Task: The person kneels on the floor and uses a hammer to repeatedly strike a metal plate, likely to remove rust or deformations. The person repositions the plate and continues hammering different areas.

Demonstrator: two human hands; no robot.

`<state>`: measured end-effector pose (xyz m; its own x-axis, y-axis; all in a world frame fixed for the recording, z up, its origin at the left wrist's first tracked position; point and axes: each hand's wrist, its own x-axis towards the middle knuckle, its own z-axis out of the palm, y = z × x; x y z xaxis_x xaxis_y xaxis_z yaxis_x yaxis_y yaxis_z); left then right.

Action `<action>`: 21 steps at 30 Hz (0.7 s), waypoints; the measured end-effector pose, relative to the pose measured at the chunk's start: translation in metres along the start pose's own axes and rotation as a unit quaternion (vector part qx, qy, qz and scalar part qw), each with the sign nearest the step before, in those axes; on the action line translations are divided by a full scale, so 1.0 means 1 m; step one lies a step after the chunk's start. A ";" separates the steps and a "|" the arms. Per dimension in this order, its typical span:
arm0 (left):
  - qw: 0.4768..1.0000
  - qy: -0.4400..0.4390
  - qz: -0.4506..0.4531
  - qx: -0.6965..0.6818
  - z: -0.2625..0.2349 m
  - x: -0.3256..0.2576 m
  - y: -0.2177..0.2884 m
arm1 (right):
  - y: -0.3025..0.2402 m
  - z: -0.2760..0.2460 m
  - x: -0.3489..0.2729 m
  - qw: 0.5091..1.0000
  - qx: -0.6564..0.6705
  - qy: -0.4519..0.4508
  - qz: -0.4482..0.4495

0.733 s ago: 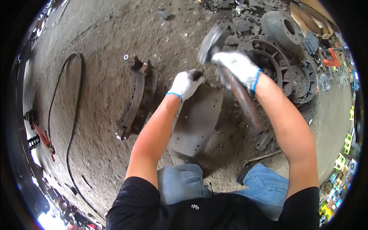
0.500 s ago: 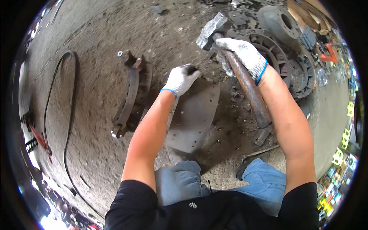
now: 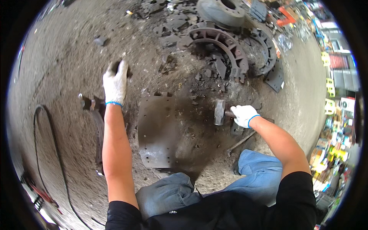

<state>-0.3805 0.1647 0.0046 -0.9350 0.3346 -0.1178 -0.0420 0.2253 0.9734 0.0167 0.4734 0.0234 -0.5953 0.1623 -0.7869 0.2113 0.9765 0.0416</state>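
My left hand [image 3: 115,85], in a white knit glove, is over the dirt left of the curved metal plate, its thumb apart from darkened fingers. I see nothing held in it. The plate [image 3: 157,132] has small holes along its sides and lies before my knees. On its right, my gloved right hand [image 3: 243,115] is closed around the handle of a sledgehammer [image 3: 219,112]. The hammer's head is low, near the ground; hand and forearm hide most of its handle. A curved brake shoe [image 3: 99,130] lies left of my left forearm, which partly covers it.
Brake shoes [image 3: 226,42] and a grey brake drum [image 3: 221,13] lie at the far right among broken dark pieces [image 3: 176,23]. A black cable [image 3: 57,153] loops along the left. Near my right knee is a thin rod [image 3: 241,142]. Colourful goods [image 3: 329,153] line the right edge.
My right hand has lowered the sledgehammer from in front of me to near the ground at right. My left hand has moved left and forward, away from the plate. The view has shifted.
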 end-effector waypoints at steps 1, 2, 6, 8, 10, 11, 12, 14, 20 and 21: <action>0.998 -0.007 -0.022 0.061 -0.005 0.000 -0.011 | 0.009 0.008 -0.005 1.000 -0.002 -0.025 0.007; 0.989 -0.010 0.018 0.143 -0.009 -0.009 -0.029 | 0.017 0.017 -0.008 0.999 -0.003 -0.049 0.014; 0.950 -0.143 -0.137 0.240 -0.038 -0.093 -0.067 | 0.037 0.065 -0.018 0.994 0.073 -0.054 0.058; 0.923 -0.134 -0.361 -0.024 -0.049 -0.148 -0.082 | 0.042 0.063 -0.014 0.993 0.092 -0.071 0.035; 0.874 -0.102 -0.422 -0.217 -0.039 -0.182 -0.102 | 0.051 0.075 0.003 0.992 0.049 -0.112 -0.025; 0.862 -0.095 -0.417 -0.273 -0.034 -0.194 -0.092 | 0.049 0.069 0.009 0.984 0.041 -0.171 -0.036; 0.864 -0.099 -0.420 -0.259 -0.032 -0.198 -0.084 | 0.043 0.065 0.017 0.983 0.016 -0.175 -0.056; 0.867 -0.110 -0.425 -0.233 -0.023 -0.202 -0.072 | 0.040 0.084 0.012 0.997 0.014 -0.054 -0.047; 0.908 -0.135 -0.366 -0.150 0.070 -0.240 -0.037 | 0.056 0.072 0.005 0.994 -0.001 0.001 -0.113; 0.921 -0.111 -0.359 -0.102 0.086 -0.250 -0.030 | 0.064 0.066 0.008 0.992 -0.001 0.011 -0.126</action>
<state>-0.1154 0.1535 -0.0118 -0.5465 0.3509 -0.7604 -0.7071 0.2931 0.6435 0.0768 0.5281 -0.0212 -0.6463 -0.0831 -0.7586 0.0520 0.9869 -0.1524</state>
